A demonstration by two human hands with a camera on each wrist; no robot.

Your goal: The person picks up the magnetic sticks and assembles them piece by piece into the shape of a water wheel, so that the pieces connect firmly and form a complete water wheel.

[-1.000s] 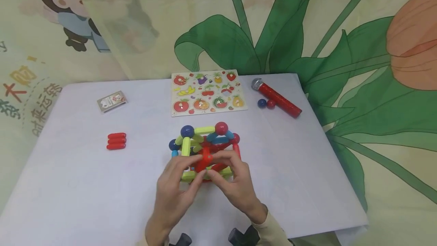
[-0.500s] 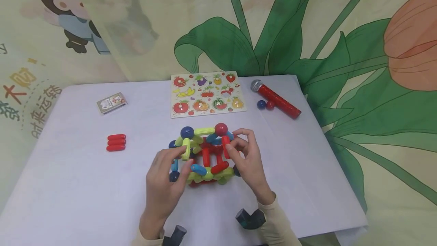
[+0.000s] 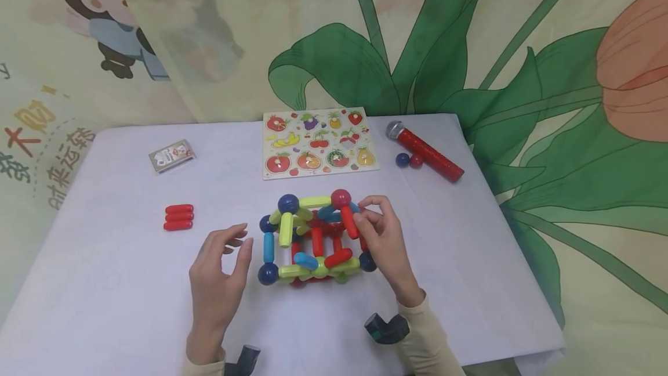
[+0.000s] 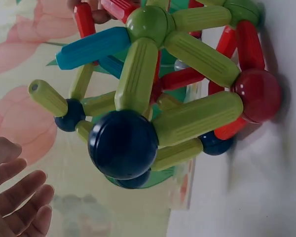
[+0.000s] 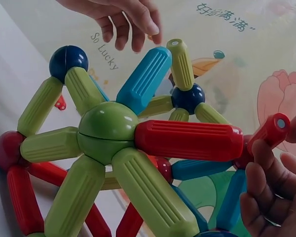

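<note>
A frame of magnetic sticks and balls (image 3: 315, 202) stands on the white table, in lime green, red, blue and navy. My left hand (image 3: 215, 283) is apart from it on the left, fingers loosely bent and holding nothing. At the upper right of the frame, my right hand (image 3: 387, 251) pinches a red magnetic stick (image 3: 348, 222) that slants down from a red ball (image 3: 341, 199). In the right wrist view that red stick's free end (image 5: 281, 122) shows between thumb and fingers. A lime stick (image 3: 286, 230) and a blue stick (image 3: 305, 260) each have one free end.
Several loose pieces lie around: red sticks (image 3: 178, 217) at left, a navy ball (image 3: 402, 159) and a red ball (image 3: 416, 161) at right. A small box (image 3: 171, 156), a fruit puzzle board (image 3: 320, 144) and a red microphone (image 3: 428, 152) lie towards the back.
Both hands were together at the frame's front, over a red piece. They have parted: the left hand withdrew leftward off the lime stick, while the right moved to the red stick at upper right.
</note>
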